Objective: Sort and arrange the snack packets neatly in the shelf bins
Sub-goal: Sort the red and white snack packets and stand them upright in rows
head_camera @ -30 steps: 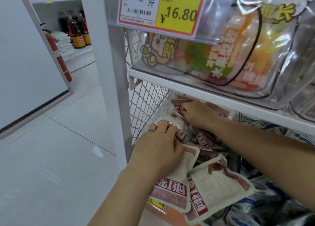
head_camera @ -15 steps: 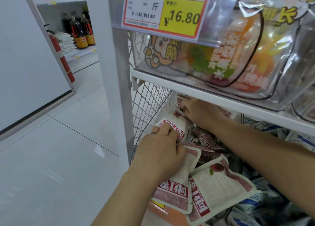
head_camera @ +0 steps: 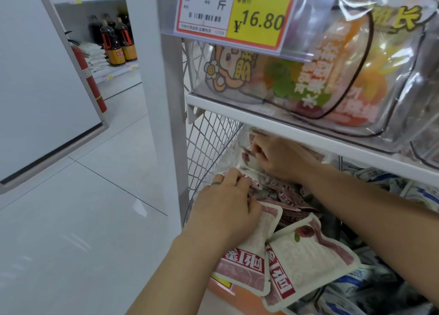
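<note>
- The pale glossy tiled floor (head_camera: 83, 219) fills the left of the view, beside a white metal shelf rack (head_camera: 166, 101).
- On the rack's upper shelf board (head_camera: 308, 134) stands a clear plastic bin (head_camera: 399, 115) holding large colourful see-through snack bags (head_camera: 332, 77).
- Under that board is a white wire-mesh shelf bin (head_camera: 209, 143). In it lie the white-and-maroon snack packets (head_camera: 308, 255). Most are heaped loosely, and two large ones hang over the front edge, side by side and touching.
- To the right of that heap, in the next section, lie blue-and-white foil packets (head_camera: 370, 281).
- A white-and-yellow price tag (head_camera: 237, 13) reading 16.80 hangs in front of the upper bin.
- The left hand (head_camera: 225, 210) rests on the near white-and-maroon snack packets. Its fingers (head_camera: 240, 179) are bent and pinch the lower edge of one packet standing by the mesh wall.
- The right hand (head_camera: 275, 158) reaches deeper in, just under the shelf board. Its fingers (head_camera: 259, 148) are curled round the top of packets at the back left corner.
- Far off, on another shelf, stand dark bottles with orange labels (head_camera: 114, 41), and a red fire extinguisher (head_camera: 88, 77) stands near them.
</note>
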The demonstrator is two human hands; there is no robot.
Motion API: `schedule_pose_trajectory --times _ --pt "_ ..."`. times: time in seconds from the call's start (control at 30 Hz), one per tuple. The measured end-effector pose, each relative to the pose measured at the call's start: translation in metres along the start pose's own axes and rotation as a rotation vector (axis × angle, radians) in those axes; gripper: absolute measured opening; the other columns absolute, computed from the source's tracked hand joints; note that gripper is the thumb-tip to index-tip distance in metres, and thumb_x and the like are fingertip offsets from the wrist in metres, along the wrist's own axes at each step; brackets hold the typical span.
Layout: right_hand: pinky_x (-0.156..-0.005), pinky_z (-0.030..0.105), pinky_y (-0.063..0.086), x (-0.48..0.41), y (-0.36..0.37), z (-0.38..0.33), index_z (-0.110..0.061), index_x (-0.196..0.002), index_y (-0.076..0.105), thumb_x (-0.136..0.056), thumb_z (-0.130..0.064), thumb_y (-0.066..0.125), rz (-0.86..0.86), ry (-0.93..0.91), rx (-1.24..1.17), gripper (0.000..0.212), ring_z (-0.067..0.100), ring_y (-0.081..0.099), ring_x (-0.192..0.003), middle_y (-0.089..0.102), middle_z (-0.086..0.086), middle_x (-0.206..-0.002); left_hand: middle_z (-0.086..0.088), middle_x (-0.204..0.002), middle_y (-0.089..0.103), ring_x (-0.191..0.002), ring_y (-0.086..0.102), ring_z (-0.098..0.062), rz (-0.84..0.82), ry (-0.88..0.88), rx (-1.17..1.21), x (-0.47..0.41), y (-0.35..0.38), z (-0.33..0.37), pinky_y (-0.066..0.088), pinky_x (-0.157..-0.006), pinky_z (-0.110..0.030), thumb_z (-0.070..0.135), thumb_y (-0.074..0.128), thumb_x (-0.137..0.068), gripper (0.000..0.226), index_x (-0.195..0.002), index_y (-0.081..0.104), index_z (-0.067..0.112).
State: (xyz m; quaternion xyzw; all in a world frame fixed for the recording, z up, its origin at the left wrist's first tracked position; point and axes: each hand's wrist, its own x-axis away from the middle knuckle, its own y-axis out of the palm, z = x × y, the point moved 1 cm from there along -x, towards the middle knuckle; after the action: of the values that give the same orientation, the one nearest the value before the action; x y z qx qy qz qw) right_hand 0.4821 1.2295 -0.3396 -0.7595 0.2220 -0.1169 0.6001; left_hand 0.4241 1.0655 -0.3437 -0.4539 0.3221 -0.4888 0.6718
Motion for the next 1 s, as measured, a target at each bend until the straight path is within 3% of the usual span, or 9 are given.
schedule_pose_trajectory --times 0.07,0.27,0.37,0.43,0.5,0.63,0.73,0.9,1.0 --pt "-0.055 0.011 0.034 -0.004 0.009 0.006 -0.004 -0.089 0.050 -0.091 -0.009 0.048 -0.043 0.021 -0.049 0.006 0.028 0.051 -0.074 0.056 0.008 -0.080 0.008 -0.132 0.036 -0.120 0.035 -0.015 0.001 0.000 0.000 0.000 0.000 0.000 0.037 -0.099 -0.034 0.037 0.029 -0.094 0.043 -0.134 0.039 0.026" --pt "-0.061 0.017 0.033 -0.005 0.010 0.010 -0.009 -0.114 0.057 -0.087 -0.016 0.060 -0.192 0.063 -0.068 0.028 0.020 0.058 -0.088 0.064 0.009 -0.103 0.006 -0.140 0.031 -0.125 0.031 -0.017 0.015 0.001 0.011 -0.003 -0.001 0.000 0.035 -0.102 -0.035 0.037 0.031 -0.094 0.049 -0.141 0.027 0.028" --pt "-0.058 0.010 0.036 -0.005 0.009 0.012 -0.003 -0.101 0.060 -0.089 -0.020 0.056 -0.078 0.104 -0.117 0.021 0.022 0.058 -0.078 0.065 0.012 -0.092 0.006 -0.153 0.015 -0.136 0.019 -0.018 0.009 -0.001 0.020 -0.003 -0.001 0.000 0.027 -0.110 -0.037 0.037 0.031 -0.094 0.057 -0.147 0.011 0.031" --pt "-0.066 0.018 0.042 -0.007 0.011 0.018 -0.002 -0.100 0.062 -0.091 -0.026 0.051 0.066 0.151 -0.011 0.028 0.024 0.060 -0.077 0.067 0.015 -0.089 0.007 -0.157 0.006 -0.140 0.011 -0.017 0.000 -0.008 0.024 -0.004 -0.001 0.000 0.023 -0.113 -0.038 0.037 0.031 -0.095 0.057 -0.147 0.010 0.032" --pt "-0.073 0.025 0.044 -0.008 0.011 0.021 -0.003 -0.104 0.063 -0.094 -0.027 0.048 0.094 0.225 -0.075 0.030 0.025 0.062 -0.083 0.067 0.017 -0.094 0.008 -0.157 0.006 -0.141 0.010 -0.015 -0.008 -0.015 0.036 -0.004 -0.001 -0.001 0.022 -0.114 -0.037 0.037 0.031 -0.096 0.055 -0.147 0.014 0.030" --pt "-0.080 0.019 0.047 0.006 -0.003 0.008 -0.008 -0.115 0.062 -0.097 -0.020 0.048 -0.035 0.288 -0.471 0.026 0.021 0.063 -0.096 0.066 0.013 -0.112 0.008 -0.150 0.025 -0.134 0.027 -0.016 0.051 -0.009 0.050 -0.005 0.000 -0.002 0.032 -0.107 -0.034 0.036 0.030 -0.098 0.045 -0.142 0.031 0.026" --pt "-0.074 0.001 0.037 0.029 -0.015 -0.005 -0.020 -0.117 0.063 -0.094 -0.025 0.054 0.056 0.259 -0.414 0.025 0.009 0.055 -0.104 0.063 -0.002 -0.116 0.007 -0.139 0.037 -0.122 0.041 -0.017 0.119 -0.014 0.089 -0.007 -0.002 -0.001 0.041 -0.099 -0.035 0.033 0.032 -0.098 0.041 -0.138 0.039 0.024" --pt "-0.084 0.012 0.036 0.077 -0.033 -0.023 -0.036 -0.115 0.061 -0.090 -0.011 0.052 0.122 0.323 -0.496 0.037 0.000 0.051 -0.101 0.056 -0.023 -0.109 0.009 -0.114 0.054 -0.098 0.055 -0.015 0.302 -0.025 0.054 0.006 0.000 0.002 0.047 -0.076 -0.030 0.033 0.035 -0.097 0.031 -0.111 0.060 0.023" --pt "-0.082 0.010 0.048 0.089 -0.037 -0.027 -0.026 -0.103 0.066 -0.090 0.007 0.037 0.137 0.389 -0.972 0.047 0.004 0.065 -0.093 0.068 -0.010 -0.110 0.010 -0.105 0.061 -0.090 0.058 -0.013 0.426 -0.014 0.102 0.017 0.000 0.004 0.048 -0.075 -0.029 0.035 0.033 -0.096 0.034 -0.104 0.065 0.025"
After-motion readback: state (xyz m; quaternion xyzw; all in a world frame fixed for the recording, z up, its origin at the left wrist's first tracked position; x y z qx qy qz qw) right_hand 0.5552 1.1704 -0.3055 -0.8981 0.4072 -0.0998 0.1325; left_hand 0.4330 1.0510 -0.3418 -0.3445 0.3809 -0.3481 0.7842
